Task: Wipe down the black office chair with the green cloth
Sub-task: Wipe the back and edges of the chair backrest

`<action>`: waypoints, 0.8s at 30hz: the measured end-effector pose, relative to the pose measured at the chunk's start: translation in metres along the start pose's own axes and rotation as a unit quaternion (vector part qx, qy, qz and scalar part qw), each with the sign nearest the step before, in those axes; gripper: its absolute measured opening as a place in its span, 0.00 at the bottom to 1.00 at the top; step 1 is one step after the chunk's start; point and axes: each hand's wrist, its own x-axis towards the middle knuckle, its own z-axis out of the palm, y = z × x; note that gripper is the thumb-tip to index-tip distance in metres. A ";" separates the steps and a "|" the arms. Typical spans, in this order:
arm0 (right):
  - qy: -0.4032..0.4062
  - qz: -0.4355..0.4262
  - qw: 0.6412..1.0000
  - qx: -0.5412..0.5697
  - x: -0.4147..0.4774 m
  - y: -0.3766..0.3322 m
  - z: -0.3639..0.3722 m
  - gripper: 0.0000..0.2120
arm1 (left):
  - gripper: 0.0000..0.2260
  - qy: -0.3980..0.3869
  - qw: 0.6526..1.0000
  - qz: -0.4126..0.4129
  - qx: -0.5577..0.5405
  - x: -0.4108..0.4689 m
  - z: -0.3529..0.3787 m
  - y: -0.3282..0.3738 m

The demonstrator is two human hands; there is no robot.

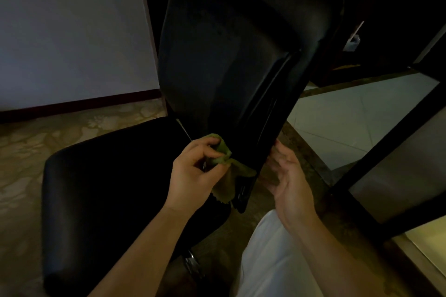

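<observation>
The black office chair (pixel 217 67) stands on a patterned floor (pixel 48 132). Its seat (pixel 108 176) is to the left, and its tall backrest rises ahead with the rear shell facing the camera. The green cloth (pixel 223 150) is bunched low on that shell, near where it meets the seat, with one corner hanging loose below. The left hand (pixel 193 171) grips the cloth, fingers and thumb curled round the wad. The right hand (pixel 287 176) is spread and holds nothing; its fingertips touch the shell's right edge, seemingly to steady it.

The likeliest trouble is the chair turning or rolling away under a firm stroke, since only fingertips brace it. It could then knock the dark frame (pixel 386 147) close on the right. The dangling corner could snag in the joint under the backrest. So small a wad covers little with each pass, and in this dim light missed strips on the black surface would be hard to spot.
</observation>
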 end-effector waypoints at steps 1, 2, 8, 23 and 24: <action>-0.002 0.000 1.000 0.000 0.000 0.000 0.000 0.19 | 0.13 -0.012 1.000 -0.001 0.002 0.002 -0.003 -0.001; 0.001 0.001 1.000 0.000 -0.001 0.000 -0.001 0.20 | 0.13 -0.023 1.000 -0.005 0.003 0.004 -0.006 -0.003; 0.000 -0.005 1.000 0.006 -0.001 0.001 0.001 0.18 | 0.09 -0.046 0.998 -0.028 0.020 0.008 -0.018 -0.012; 0.029 0.010 0.999 0.009 0.001 0.001 0.002 0.18 | 0.12 0.118 0.984 0.116 0.058 0.020 0.029 0.021; 0.033 0.006 0.999 0.010 0.001 0.001 0.002 0.18 | 0.13 0.113 0.982 0.128 0.085 0.020 0.032 0.019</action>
